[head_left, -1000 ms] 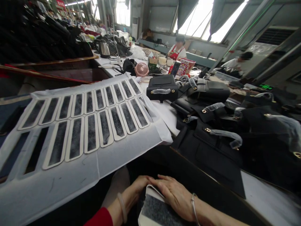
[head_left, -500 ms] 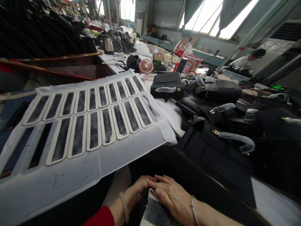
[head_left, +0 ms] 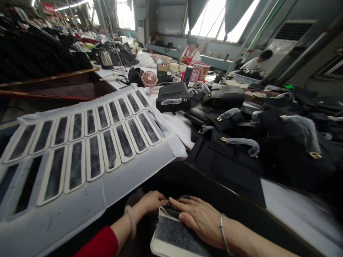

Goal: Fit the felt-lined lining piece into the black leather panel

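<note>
At the bottom middle, a panel (head_left: pixel 178 233) with a dark grey speckled centre and a cream border lies tilted over a black piece. My right hand (head_left: pixel 199 217) rests across the upper edge of both, its fingers stretched out to the left. Left of it, my left hand (head_left: pixel 153 200) has its fingers curled in at the panel's top corner; what they pinch is hidden. A tiny shiny spot shows between the two hands' fingertips. Several similar panels (head_left: pixel 76 167) lie in two rows on a white sheet (head_left: pixel 118 184) at the left.
Black handbags (head_left: pixel 227 160) with plastic-wrapped handles crowd the right side. Behind stand a pink fan (head_left: pixel 149 79), a steel kettle (head_left: pixel 105 59) and a red patterned box (head_left: pixel 199 71). Dark goods (head_left: pixel 40 50) are piled at back left. Two people sit farther off.
My view has swung right. My hands have drawn slightly apart, the left one moving left, and more of the panel and the black piece shows beneath my right hand.
</note>
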`<state>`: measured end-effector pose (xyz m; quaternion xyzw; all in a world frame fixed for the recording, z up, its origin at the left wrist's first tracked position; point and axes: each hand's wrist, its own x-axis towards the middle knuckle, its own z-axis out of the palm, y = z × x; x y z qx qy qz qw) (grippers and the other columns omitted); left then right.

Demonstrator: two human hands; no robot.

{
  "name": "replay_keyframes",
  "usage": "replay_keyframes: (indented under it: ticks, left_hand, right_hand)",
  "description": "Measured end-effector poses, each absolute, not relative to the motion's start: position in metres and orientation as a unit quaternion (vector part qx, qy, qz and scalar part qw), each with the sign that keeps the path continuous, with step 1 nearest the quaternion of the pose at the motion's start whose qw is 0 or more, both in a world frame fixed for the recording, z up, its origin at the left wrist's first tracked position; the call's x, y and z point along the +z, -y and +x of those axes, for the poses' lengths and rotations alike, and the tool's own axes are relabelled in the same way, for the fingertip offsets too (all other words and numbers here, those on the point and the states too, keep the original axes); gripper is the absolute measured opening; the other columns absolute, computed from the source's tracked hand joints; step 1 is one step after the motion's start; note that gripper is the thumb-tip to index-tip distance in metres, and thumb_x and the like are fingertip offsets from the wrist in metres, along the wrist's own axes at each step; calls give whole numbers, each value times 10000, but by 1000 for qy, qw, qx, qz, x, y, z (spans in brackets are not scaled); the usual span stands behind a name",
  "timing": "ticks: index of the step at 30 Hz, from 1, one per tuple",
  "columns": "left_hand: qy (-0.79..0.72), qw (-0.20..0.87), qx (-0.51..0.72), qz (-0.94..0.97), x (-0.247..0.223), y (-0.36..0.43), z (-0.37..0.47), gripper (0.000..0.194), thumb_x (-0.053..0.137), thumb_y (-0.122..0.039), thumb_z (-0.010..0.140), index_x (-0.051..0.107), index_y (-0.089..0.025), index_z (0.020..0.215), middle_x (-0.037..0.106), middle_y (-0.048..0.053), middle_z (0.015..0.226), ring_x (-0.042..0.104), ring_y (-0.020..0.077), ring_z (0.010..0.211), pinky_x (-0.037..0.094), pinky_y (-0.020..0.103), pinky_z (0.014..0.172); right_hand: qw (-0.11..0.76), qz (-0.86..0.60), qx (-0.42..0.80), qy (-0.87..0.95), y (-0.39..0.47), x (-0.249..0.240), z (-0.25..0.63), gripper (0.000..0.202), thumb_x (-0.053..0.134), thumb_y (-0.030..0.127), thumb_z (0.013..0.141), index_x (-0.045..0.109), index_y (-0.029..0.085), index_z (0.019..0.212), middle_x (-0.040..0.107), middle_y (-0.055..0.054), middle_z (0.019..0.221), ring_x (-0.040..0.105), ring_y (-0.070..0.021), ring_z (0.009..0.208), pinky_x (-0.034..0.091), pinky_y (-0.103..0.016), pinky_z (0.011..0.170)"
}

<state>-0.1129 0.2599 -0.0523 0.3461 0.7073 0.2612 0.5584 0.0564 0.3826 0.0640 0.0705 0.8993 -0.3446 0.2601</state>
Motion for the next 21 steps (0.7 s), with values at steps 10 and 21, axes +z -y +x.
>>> replay_keyframes:
  ticks: [10, 21]
  left_hand:
    - [-626, 564, 194, 502, 62, -273, -118, 254, 691, -369, 732, 802, -275, 941, 650, -57, 680, 503, 127, 646, 345, 207, 576]
    - [-675, 433, 127, 584, 72, -287, -89, 257, 640, -374, 778, 772, -262, 967, 694, -20, 791, 586, 187, 752, 368, 261, 665]
  right_hand:
    - [286, 147, -392, -862, -419, 76, 119, 528, 252, 519, 1030, 366, 323, 1507, 455, -41, 1507, 430, -340, 1378, 255, -602, 1162]
    - [122, 207, -431, -870, -411, 56, 104, 450, 538, 528, 910, 659, 300, 1279, 712, -85, 1216, 637, -353, 1144, 335, -589, 1089]
